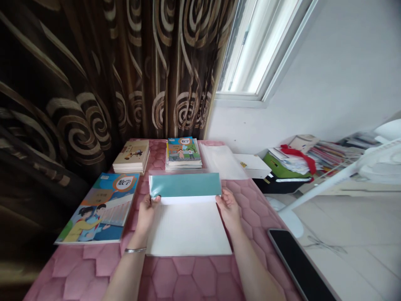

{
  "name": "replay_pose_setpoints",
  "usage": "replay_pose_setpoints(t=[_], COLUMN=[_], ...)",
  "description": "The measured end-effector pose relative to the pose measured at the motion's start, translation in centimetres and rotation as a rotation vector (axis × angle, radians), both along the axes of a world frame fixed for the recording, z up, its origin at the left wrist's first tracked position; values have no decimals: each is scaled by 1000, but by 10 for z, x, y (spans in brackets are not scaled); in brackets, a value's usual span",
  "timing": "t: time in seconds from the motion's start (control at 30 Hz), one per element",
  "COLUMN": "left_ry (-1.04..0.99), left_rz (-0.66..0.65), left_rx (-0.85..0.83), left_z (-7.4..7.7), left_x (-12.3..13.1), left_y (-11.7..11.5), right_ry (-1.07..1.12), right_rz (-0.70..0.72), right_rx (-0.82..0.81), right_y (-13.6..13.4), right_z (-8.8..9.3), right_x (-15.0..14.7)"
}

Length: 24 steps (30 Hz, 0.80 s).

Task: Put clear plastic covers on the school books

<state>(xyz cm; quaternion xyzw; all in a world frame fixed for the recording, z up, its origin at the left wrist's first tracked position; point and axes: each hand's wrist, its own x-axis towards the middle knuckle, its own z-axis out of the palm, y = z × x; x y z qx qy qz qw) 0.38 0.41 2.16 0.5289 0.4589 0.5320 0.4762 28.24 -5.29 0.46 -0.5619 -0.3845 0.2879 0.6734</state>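
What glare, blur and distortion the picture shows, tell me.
All in the head view: the window is blown out nearly white; glare lightens the left end of the green flap; the curtain goes dark and soft at far left; the white fan looks blurred and stretched at right.

White-and-teal book (188,228), pink hexagon tablecloth (178,278), brown swirled curtain (134,79)
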Motion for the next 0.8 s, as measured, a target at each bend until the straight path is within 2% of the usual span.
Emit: replay_pose_setpoints(t=[0.1,0.3,0.53,0.8], left_ry=[11,37,14,32], left_rz=[-3,40,-121,-35], left_rx=[3,11,-27,5], left_z=[0,-3,-1,0], left_x=[1,0,-10,-7], left_y=[0,2,5,9], right_ry=[-92,-184,-187,-85], right_rz=[76,-24,-68,38], right_rx=[-93,-123,-130,-127], right_y=[-7,-8,-3,-8], right_z=[3,4,4,3], right_x=[2,0,-6,0])
